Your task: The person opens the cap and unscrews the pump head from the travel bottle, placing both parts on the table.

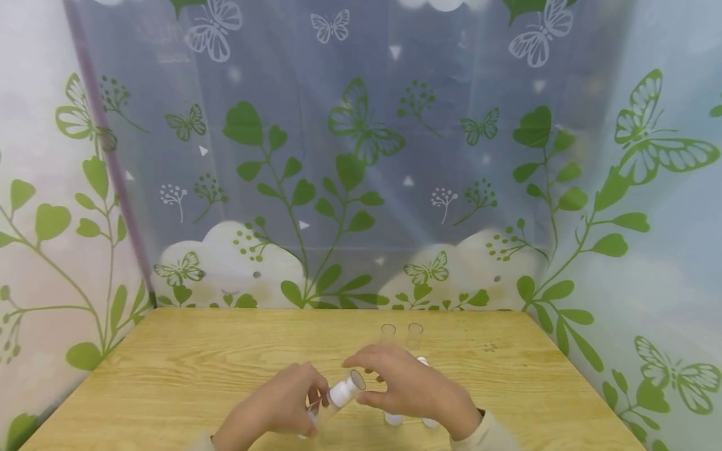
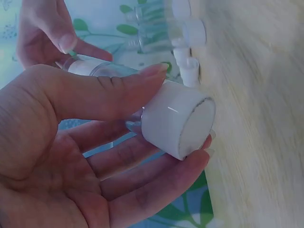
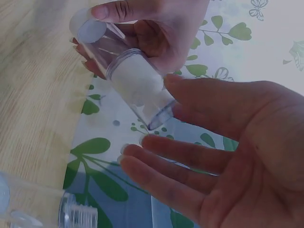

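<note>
My left hand grips a clear bottle by its white base, thumb on one side and fingers curled under the other. The bottle is tilted, its white pump top pointing up and to the right. Over that top sits a clear cap. Beside the cap is my right hand, fingers spread and nearly straight. In the right wrist view its thumb tip is right at the cap's edge, while the other fingers stand apart from it.
Two clear caps stand farther back on the wooden table. Uncapped clear bottles with white bases stand near my right hand, partly hidden by it in the head view. Small white pieces are beside them. A patterned curtain encloses the table.
</note>
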`<action>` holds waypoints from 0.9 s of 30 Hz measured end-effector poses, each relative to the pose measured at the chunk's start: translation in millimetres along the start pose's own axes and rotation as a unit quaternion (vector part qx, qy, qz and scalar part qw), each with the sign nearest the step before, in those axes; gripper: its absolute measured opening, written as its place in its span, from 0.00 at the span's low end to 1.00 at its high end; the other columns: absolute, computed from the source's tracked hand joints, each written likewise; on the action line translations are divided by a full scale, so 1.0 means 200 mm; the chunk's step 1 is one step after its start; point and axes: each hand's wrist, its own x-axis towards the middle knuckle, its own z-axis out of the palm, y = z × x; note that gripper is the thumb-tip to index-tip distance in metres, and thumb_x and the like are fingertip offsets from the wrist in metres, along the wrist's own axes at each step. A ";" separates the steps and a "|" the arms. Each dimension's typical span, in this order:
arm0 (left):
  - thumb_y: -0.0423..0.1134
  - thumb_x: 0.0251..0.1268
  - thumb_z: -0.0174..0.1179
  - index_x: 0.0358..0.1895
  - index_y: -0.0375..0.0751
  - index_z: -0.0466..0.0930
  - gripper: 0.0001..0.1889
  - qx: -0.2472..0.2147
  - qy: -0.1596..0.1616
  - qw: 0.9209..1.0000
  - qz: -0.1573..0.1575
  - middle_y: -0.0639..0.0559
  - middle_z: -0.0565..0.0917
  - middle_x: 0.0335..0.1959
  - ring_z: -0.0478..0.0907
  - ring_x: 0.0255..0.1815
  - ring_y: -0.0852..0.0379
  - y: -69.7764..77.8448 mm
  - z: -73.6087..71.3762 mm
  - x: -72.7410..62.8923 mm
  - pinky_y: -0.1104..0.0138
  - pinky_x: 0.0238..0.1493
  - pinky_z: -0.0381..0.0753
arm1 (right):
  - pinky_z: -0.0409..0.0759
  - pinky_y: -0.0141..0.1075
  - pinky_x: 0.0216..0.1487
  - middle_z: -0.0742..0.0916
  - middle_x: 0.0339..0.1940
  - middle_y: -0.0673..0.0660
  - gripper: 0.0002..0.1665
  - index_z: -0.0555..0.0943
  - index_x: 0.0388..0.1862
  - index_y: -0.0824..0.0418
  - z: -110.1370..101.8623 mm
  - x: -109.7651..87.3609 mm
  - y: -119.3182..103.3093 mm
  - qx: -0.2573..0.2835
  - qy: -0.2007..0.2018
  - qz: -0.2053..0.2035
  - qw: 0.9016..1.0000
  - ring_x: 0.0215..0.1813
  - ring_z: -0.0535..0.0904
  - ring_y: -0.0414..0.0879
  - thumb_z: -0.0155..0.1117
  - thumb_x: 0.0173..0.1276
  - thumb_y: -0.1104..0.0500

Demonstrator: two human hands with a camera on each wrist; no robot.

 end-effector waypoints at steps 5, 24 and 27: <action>0.25 0.38 0.76 0.34 0.44 0.87 0.16 -0.013 -0.014 1.000 0.004 0.56 0.86 0.31 0.77 0.34 0.65 0.02 0.03 0.00 0.66 0.35 0.82 | 0.82 0.23 0.45 0.89 0.56 0.54 0.17 0.85 0.57 0.58 0.02 0.02 -0.01 0.034 -0.026 -0.020 0.999 0.53 0.84 0.37 0.71 0.70 0.61; 0.31 0.54 0.75 0.44 0.45 0.87 0.13 -0.116 -0.067 0.991 -0.007 0.57 0.87 0.36 0.83 0.35 0.63 0.01 0.07 0.01 0.69 0.37 0.83 | 0.81 0.20 0.42 0.92 0.46 0.49 0.11 0.89 0.50 0.57 0.05 0.01 0.01 0.061 -0.040 -0.043 0.996 0.42 0.83 0.26 0.70 0.70 0.63; 0.33 0.57 0.74 0.46 0.45 0.85 0.14 -0.123 -0.058 0.991 -0.006 0.56 0.87 0.37 0.84 0.36 0.61 0.01 0.07 0.02 0.67 0.38 0.84 | 0.81 0.19 0.42 0.93 0.46 0.50 0.12 0.89 0.51 0.58 0.04 0.00 0.02 0.060 -0.030 -0.052 0.996 0.43 0.84 0.27 0.70 0.70 0.63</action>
